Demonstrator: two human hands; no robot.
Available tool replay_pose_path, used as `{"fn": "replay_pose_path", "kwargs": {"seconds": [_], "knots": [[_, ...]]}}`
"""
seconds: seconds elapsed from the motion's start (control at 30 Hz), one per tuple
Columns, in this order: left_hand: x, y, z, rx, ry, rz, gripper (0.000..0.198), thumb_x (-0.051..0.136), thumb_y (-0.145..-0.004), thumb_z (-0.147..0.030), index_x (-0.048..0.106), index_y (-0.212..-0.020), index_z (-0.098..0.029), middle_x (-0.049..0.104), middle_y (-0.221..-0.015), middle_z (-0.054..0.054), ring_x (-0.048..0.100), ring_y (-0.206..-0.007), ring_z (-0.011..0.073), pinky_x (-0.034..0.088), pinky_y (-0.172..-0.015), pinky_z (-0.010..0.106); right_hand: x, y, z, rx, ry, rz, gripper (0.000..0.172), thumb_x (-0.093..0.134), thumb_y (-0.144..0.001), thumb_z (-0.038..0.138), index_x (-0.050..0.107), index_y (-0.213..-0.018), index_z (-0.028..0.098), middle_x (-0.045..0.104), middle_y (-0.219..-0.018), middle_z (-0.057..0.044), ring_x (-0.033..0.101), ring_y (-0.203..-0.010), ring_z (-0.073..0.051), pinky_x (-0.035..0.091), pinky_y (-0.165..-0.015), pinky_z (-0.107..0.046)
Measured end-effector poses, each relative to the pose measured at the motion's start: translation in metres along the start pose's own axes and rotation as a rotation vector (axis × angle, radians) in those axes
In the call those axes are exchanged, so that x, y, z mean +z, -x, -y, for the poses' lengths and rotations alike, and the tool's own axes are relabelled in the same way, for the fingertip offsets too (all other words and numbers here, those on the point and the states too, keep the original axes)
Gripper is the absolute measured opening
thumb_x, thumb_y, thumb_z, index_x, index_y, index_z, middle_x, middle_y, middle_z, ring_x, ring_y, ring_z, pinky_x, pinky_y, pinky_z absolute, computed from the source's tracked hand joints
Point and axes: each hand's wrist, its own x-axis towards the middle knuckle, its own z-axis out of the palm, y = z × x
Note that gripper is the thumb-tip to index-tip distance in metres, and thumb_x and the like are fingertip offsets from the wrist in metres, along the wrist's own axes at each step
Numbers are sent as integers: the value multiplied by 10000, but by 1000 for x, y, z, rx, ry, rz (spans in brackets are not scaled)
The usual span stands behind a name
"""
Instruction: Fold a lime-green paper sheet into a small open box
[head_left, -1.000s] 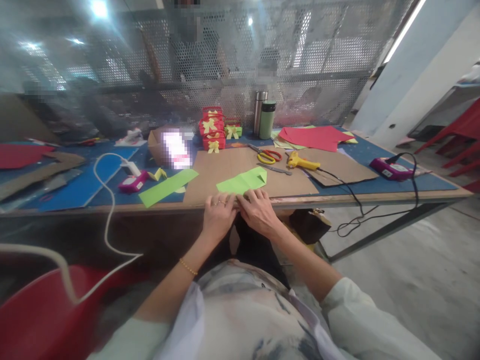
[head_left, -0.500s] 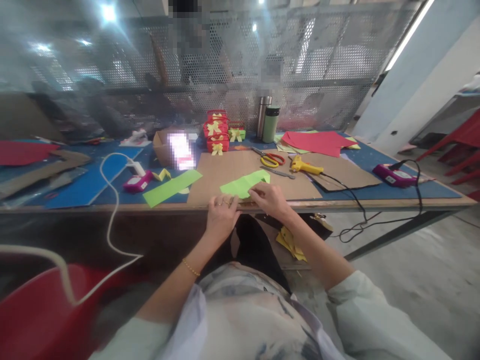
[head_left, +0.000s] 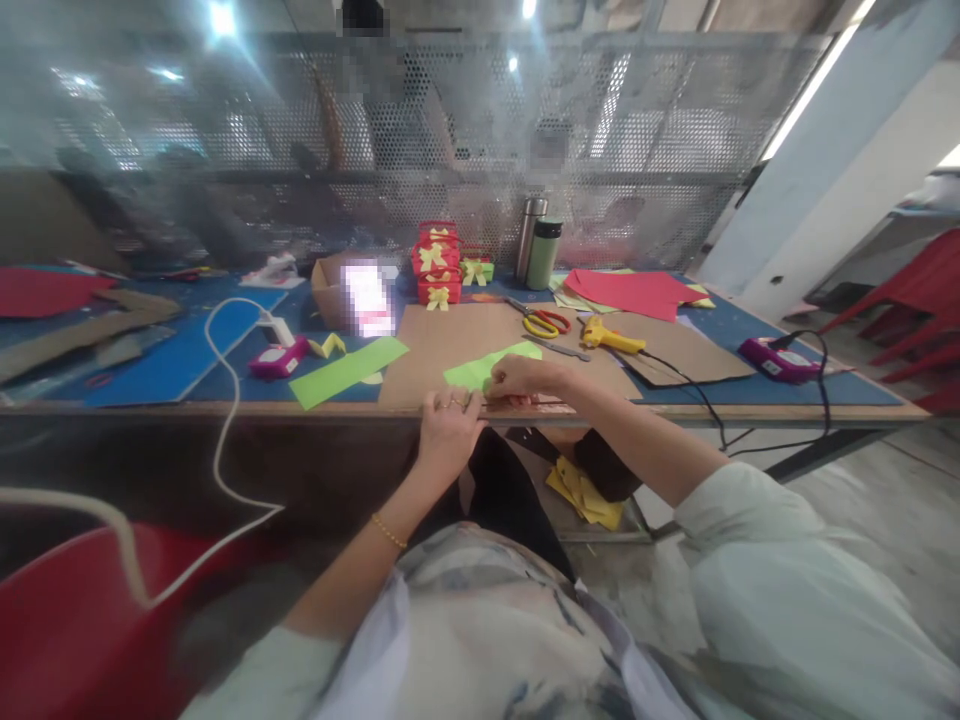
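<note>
A folded light-green paper [head_left: 480,368] lies on a brown cardboard sheet [head_left: 450,335] at the table's near edge. My left hand [head_left: 448,430] rests at the table edge with its fingers curled onto the paper's near corner. My right hand [head_left: 525,378] lies across the paper's right side, its fingers pinched together on the paper's fold.
A green paper strip [head_left: 349,371] lies left of the cardboard. Behind are red gift boxes with yellow bows [head_left: 435,262], two flasks [head_left: 538,250], scissors [head_left: 541,320], a yellow glue gun [head_left: 611,336] with cable, red paper [head_left: 630,290], and a purple device [head_left: 776,360]. A white cable [head_left: 217,420] hangs left.
My right hand has moved from beside my left hand up and rightwards onto the green paper, whose raised flap now lies flatter. My left hand stays at the table edge.
</note>
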Motion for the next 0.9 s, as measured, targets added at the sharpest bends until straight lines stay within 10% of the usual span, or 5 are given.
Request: {"fn": "replay_pose_path", "kwargs": {"seconds": [0.47,0.9], "knots": [[2,-1,1,4,19,-9,398,600,-954,-306,608,-1334,-186,679,-1273,164,581,-1223,319,352,-1063,490,-9,-12,-8,1,2,104,420,714,-803,554,584,-661,181,645,-547,-3,594,-509,-121,459,-538,-235],[0,-1,0,-29,62,6,390,594,-953,-314,611,-1325,-197,676,-1272,161,580,-1204,321,348,-1043,490,-16,-12,-3,26,5,175,295,733,-772,441,651,-705,166,654,-556,-6,578,-501,-126,468,-557,-255]]}}
